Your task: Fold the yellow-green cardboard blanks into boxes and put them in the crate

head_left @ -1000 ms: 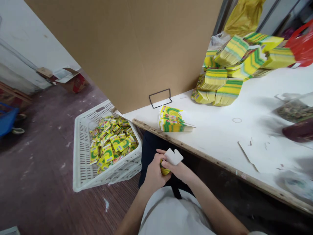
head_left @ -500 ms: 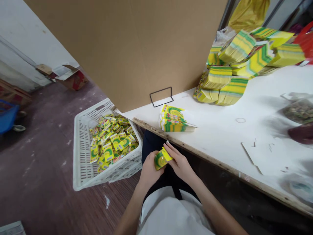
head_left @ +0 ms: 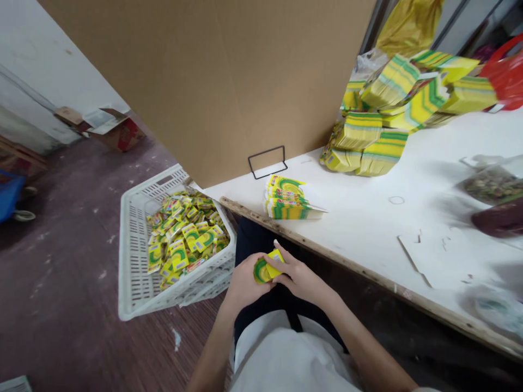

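Note:
Over my lap, my left hand is closed around the left side of a yellow-and-green printed card. From the right, my right hand grips the card's upper part, where a yellow flap with a barcode shows. The fingers cover much of the card, so I cannot tell whether it is one piece or holds anything. Just beyond my hands, a fanned stack of similar cards lies near the table edge. To the left stands a white plastic crate with many small yellow-and-green packs inside.
The white table has a wooden edge facing me. A large cardboard sheet or box stands on it, with a black wire stand at its foot. Banded card bundles are piled behind, and a bag of small items lies right.
The yellow flap has turned down over the card, and its barcode side now shows. My right fingers have shifted slightly left and closed in on it. The view has moved a little.

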`<state>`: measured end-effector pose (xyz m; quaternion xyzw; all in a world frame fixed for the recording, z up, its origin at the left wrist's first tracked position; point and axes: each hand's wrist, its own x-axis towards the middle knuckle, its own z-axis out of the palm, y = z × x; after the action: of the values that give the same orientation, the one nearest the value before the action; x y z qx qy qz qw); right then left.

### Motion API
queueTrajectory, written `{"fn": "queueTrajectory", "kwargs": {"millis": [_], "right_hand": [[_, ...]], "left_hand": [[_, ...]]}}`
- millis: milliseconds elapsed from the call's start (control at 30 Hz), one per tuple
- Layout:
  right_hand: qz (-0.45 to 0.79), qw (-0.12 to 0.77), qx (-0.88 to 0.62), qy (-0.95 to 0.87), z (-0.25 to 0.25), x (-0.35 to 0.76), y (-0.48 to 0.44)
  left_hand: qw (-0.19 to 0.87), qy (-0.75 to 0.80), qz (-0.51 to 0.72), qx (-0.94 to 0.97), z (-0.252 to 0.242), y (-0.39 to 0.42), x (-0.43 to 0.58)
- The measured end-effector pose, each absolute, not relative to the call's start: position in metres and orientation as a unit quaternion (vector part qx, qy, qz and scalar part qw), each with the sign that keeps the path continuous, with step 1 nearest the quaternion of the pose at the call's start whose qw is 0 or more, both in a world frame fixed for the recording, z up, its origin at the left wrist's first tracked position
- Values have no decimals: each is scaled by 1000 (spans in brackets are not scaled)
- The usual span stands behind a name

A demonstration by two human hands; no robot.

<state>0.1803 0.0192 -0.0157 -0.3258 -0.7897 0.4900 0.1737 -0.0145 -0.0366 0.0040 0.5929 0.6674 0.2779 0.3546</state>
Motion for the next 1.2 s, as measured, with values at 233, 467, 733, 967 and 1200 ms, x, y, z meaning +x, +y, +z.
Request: {"fn": "queueTrajectory", "kwargs": {"millis": [233, 467, 733, 967, 1200], "right_hand": [[522, 138, -279, -794, -8, 194, 33], [523, 224, -324, -756, -21, 183, 19], [524, 218, -325, -757, -25, 187, 22], [538, 182, -274, -776, -15, 190, 29], [511, 310, -294, -746, -29, 173, 12]], "left_hand": [[427, 637, 221, 603, 4, -38, -11], [405, 623, 195, 640, 5, -35, -16], [357, 636, 183, 659, -14, -41, -8], [383, 591, 194, 683, -8, -40, -15], [333, 624, 195, 680, -3, -35, -13]]}}
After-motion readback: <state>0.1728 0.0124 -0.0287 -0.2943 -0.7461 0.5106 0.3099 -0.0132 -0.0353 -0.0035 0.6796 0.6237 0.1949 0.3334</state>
